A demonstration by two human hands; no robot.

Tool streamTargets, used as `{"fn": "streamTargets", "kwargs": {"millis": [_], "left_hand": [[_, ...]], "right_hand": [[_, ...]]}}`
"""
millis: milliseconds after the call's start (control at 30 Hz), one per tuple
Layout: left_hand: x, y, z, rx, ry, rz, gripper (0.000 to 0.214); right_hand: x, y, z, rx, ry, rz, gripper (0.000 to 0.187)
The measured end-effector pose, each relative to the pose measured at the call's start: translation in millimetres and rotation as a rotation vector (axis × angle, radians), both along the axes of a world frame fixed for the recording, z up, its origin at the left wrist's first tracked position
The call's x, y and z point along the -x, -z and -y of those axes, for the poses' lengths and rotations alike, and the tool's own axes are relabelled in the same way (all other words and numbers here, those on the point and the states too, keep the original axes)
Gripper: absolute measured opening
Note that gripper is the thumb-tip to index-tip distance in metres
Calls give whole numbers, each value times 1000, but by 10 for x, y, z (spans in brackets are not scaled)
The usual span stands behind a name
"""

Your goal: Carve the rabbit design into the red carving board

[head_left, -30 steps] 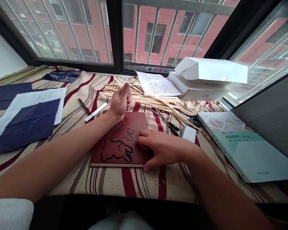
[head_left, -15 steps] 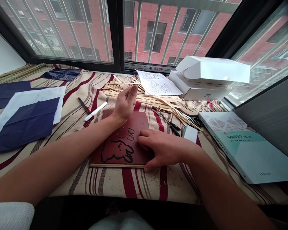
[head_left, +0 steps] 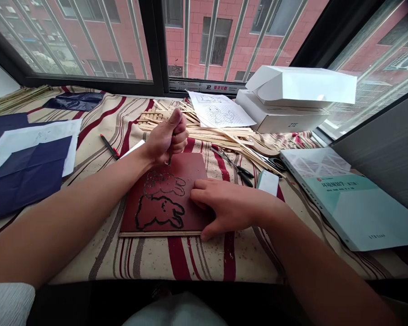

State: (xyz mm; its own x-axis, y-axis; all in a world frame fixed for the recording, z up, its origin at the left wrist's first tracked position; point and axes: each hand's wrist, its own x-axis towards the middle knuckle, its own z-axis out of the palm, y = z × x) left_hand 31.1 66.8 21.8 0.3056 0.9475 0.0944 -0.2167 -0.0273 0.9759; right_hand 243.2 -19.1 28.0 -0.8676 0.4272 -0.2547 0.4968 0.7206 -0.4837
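A flat reddish-brown board [head_left: 195, 167] lies on the striped cloth. Two bear-like outlines are cut into its face: a thick black lower one [head_left: 159, 213] and a thinner upper one [head_left: 165, 183]. My left hand [head_left: 168, 136] is closed in a fist, thumb up, around a carving tool [head_left: 169, 160]. Only the tool's thin dark tip shows, pointing down near the top of the upper outline; its handle is hidden in my fist. My right hand [head_left: 224, 203] grips the board's right side, fingers curled on the face and thumb at the front edge.
Behind the board lie thin wooden strips [head_left: 224, 134], a printed drawing [head_left: 219, 111] and a white box [head_left: 285, 113]. To the right are tools with black handles [head_left: 245, 175] and a thick book [head_left: 357, 203]. Dark blue sheets [head_left: 30, 176] and a red-black pen [head_left: 109, 147] are left.
My left fist has shifted slightly left and turned, so its fingers and the tool's tip now show. My right hand stays on the board. The whole view has shifted a little.
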Motion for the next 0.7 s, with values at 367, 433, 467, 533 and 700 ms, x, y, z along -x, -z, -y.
{"fn": "streamTargets", "kwargs": {"millis": [367, 433, 467, 533, 700], "left_hand": [[-199, 187, 30, -286, -440, 57, 63], [-197, 187, 46, -302, -483, 90, 63], [-179, 174, 53, -284, -437, 85, 64], [-116, 132, 61, -201, -233, 46, 66], [57, 32, 38, -44, 157, 74, 74]], "right_hand": [[7, -31, 13, -1, 5, 1, 48], [11, -37, 7, 2, 4, 5, 48], [12, -39, 5, 2, 4, 9, 48], [16, -40, 5, 5, 5, 22, 49], [19, -19, 9, 10, 10, 19, 50]]}}
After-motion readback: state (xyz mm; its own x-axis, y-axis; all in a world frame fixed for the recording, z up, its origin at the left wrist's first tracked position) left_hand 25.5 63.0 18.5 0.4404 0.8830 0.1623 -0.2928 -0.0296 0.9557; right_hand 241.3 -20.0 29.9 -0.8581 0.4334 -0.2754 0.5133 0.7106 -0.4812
